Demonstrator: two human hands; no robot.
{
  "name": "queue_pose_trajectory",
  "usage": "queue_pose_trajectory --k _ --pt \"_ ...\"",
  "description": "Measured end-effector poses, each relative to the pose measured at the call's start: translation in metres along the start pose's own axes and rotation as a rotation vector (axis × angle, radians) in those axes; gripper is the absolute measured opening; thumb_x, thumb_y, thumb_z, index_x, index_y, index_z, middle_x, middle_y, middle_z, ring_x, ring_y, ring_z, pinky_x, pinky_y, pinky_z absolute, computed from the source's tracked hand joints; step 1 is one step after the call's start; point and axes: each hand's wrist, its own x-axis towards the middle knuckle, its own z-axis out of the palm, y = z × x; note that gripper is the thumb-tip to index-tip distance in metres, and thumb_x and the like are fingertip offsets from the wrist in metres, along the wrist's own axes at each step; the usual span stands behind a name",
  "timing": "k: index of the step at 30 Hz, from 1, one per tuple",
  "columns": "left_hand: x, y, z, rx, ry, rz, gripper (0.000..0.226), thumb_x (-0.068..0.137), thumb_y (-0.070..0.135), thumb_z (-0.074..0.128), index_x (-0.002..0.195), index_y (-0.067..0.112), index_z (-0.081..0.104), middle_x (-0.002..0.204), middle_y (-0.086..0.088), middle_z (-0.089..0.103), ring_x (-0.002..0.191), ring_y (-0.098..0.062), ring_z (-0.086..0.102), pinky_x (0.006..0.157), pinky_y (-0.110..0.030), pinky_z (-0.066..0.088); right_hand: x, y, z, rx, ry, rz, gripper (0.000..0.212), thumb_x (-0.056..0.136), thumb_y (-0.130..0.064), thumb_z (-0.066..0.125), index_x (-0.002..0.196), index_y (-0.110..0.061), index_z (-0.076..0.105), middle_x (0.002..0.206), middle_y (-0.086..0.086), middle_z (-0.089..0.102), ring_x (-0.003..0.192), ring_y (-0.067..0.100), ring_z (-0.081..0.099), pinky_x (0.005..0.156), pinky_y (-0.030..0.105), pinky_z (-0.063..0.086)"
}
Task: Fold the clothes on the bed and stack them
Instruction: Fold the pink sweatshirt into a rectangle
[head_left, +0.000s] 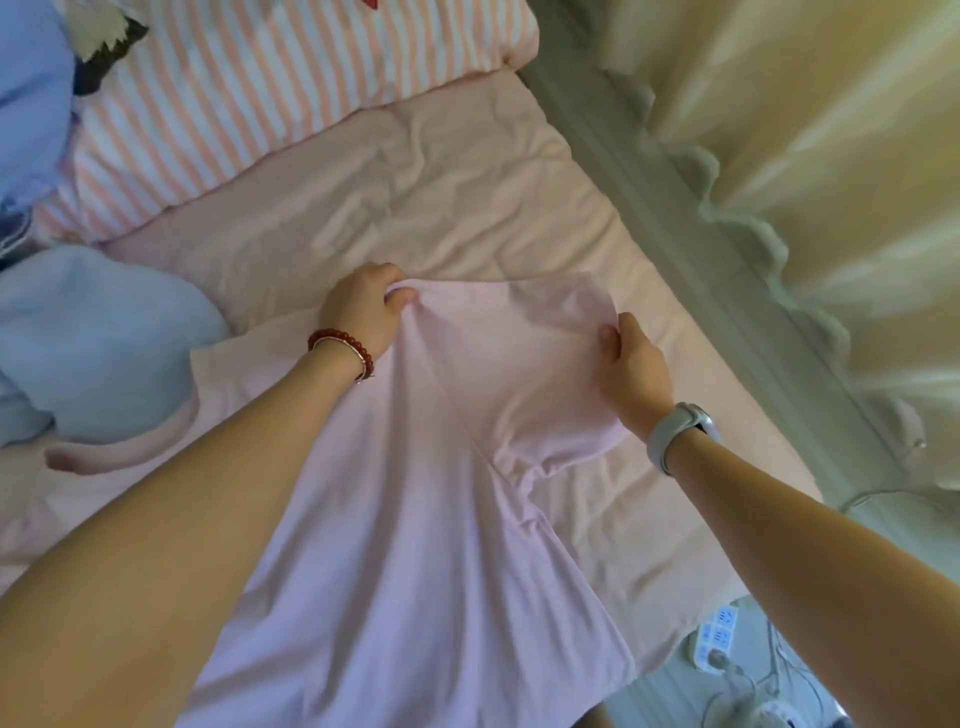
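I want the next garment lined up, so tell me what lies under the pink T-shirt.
The pink T-shirt lies spread on the pale pink bedsheet, which shows all around it. The left hand and right hand grip its top edge. Anything between shirt and sheet is covered.

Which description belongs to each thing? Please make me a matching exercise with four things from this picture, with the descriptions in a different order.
Things:
1. left hand
2. right hand
3. striped pillow
4. power strip

Descriptions:
A. lies on the floor beside the bed
B. holds the pink T-shirt at its sleeve edge
C. lies at the head of the bed
D. pinches the T-shirt near its collar

Pairs: 1-D, 2-B, 3-C, 4-A
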Motion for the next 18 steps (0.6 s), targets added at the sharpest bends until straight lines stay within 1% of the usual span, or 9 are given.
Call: queue_pose_trajectory --k 3,6,8,10,11,13,14,16,18 --pt "0.011 0.007 0.011 0.056 -0.112 -0.033 0.020 0.092 0.017 0.050 0.105 0.009 0.061 0.112 -0.016 0.056 0.100 -0.035 0.054 0.083 -0.035 0.041 -0.001 0.003 -0.011 -0.146 0.045 -0.024 0.020 0.100 -0.029 0.028 0.088 -0.015 0.037 0.065 0.009 0.046 0.063 0.033 0.041 0.057 0.035 0.029" --pt "0.008 0.001 0.011 -0.065 -0.157 -0.087 0.028 0.089 0.016 0.050 0.116 0.016 0.057 0.124 -0.008 0.053 0.107 -0.027 0.055 0.090 -0.032 0.042 -0.011 -0.008 -0.017 -0.189 0.075 -0.105 0.023 0.100 -0.028 0.029 0.101 -0.013 0.047 0.069 0.012 0.049 0.065 0.033 0.041 0.058 0.035 0.030" --pt "-0.003 -0.003 0.002 -0.302 -0.132 -0.127 0.031 0.090 0.013 0.051 0.120 0.015 0.055 0.128 -0.009 0.047 0.100 -0.025 0.057 0.082 -0.037 0.051 -0.026 -0.025 -0.022 -0.157 0.100 -0.249 0.018 0.100 -0.022 0.033 0.096 -0.011 0.047 0.060 0.008 0.045 0.057 0.034 0.039 0.055 0.035 0.030" --pt "-0.022 -0.011 -0.014 -0.651 -0.068 -0.245 0.026 0.092 0.009 0.050 0.117 0.015 0.054 0.124 -0.008 0.045 0.081 -0.022 0.060 0.062 -0.033 0.056 -0.049 -0.050 -0.025 -0.122 0.132 -0.483 0.017 0.097 -0.017 0.038 0.092 -0.007 0.052 0.050 0.011 0.045 0.045 0.039 0.044 0.048 0.033 0.032" --pt "-0.034 -0.018 -0.023 -0.824 -0.037 -0.334 0.020 0.094 0.009 0.049 0.112 0.016 0.054 0.118 -0.006 0.047 0.073 -0.020 0.061 0.058 -0.031 0.057 -0.064 -0.062 -0.024 -0.129 0.123 -0.607 0.022 0.095 -0.018 0.039 0.097 -0.005 0.056 0.048 0.013 0.050 0.041 0.039 0.048 0.044 0.031 0.034" --pt "-0.063 -0.033 -0.042 -1.118 -0.083 -0.522 0.013 0.098 0.023 0.043 0.101 0.016 0.054 0.105 -0.003 0.054 0.066 -0.016 0.065 0.056 -0.029 0.057 -0.103 -0.081 -0.014 -0.153 -0.079 -0.820 0.037 0.091 -0.025 0.038 0.117 -0.008 0.057 0.062 0.012 0.065 0.047 0.036 0.058 0.043 0.031 0.042" --pt "-0.077 -0.043 -0.048 -1.203 -0.158 -0.611 0.025 0.098 0.035 0.037 0.100 0.017 0.054 0.100 -0.003 0.058 0.067 -0.015 0.066 0.056 -0.028 0.055 -0.123 -0.086 -0.005 -0.163 -0.284 -0.887 0.040 0.092 -0.027 0.040 0.127 -0.013 0.052 0.079 0.010 0.069 0.060 0.034 0.063 0.050 0.033 0.047" --pt "-0.104 -0.067 -0.053 -1.272 -0.320 -0.740 0.052 0.095 0.055 0.025 0.109 0.015 0.055 0.096 -0.001 0.062 0.078 -0.013 0.063 0.066 -0.026 0.049 -0.160 -0.086 0.020 -0.257 -0.729 -0.947 0.047 0.094 -0.026 0.044 0.140 -0.023 0.036 0.107 0.006 0.062 0.089 0.030 0.060 0.068 0.037 0.049" --pt "-0.128 -0.085 -0.049 -1.258 -0.407 -0.806 0.062 0.089 0.065 0.025 0.117 0.018 0.055 0.097 0.000 0.063 0.086 -0.016 0.058 0.075 -0.029 0.043 -0.184 -0.075 0.044 -0.406 -0.989 -0.973 0.053 0.096 -0.028 0.043 0.145 -0.026 0.024 0.114 0.007 0.053 0.101 0.027 0.051 0.076 0.038 0.043"
